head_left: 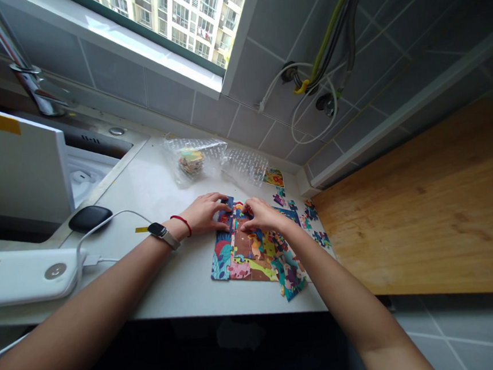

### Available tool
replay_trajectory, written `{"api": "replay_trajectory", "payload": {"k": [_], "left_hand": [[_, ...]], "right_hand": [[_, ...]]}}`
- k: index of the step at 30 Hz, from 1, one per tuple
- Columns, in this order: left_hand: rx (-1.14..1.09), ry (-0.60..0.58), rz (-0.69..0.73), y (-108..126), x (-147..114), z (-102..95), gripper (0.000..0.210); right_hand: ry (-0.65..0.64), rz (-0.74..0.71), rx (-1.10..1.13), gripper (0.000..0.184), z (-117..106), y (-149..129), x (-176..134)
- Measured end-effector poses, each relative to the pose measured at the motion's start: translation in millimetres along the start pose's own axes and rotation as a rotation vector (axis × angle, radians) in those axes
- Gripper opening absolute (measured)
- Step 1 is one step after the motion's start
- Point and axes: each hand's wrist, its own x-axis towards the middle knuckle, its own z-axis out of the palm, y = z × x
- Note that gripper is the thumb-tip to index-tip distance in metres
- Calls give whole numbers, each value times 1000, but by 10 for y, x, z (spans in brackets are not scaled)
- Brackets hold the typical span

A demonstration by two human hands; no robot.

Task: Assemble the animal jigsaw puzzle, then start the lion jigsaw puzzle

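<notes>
A colourful, partly assembled jigsaw puzzle (246,248) lies on the white counter in front of me. My left hand (206,213), with a watch and a red cord at the wrist, rests at its upper left edge; thumb and fingers are spread over the dark blue border. Over the puzzle's upper middle, my right hand (260,215) has its fingers curled together in a pinch, and what lies between the fingertips is hidden. Beneath my right forearm, a joined group of puzzle pieces (289,276) overlaps the lower right corner. Loose puzzle pieces (310,211) are scattered to the right.
A clear plastic bag (196,157) with stacked pieces lies behind the puzzle. On the left are a black oval object (90,219), a white device (30,276) with a cable, and a sink with a faucet (33,83). A wooden board (425,209) borders the right side.
</notes>
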Motion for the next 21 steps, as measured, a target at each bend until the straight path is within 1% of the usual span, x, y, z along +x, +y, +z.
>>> {"api": "replay_trajectory", "payload": {"k": [6, 11, 15, 21], "left_hand": [[10, -17, -5, 4, 1, -6, 48], [22, -29, 1, 3, 4, -11, 48], [23, -34, -21, 22, 11, -18, 47], [56, -74, -33, 61, 14, -57, 51]], "right_hand": [[18, -38, 52, 47, 34, 33, -44], [63, -61, 106, 46, 80, 60, -95], [62, -97, 113, 43, 83, 70, -110], [81, -121, 142, 44, 96, 77, -94]]}}
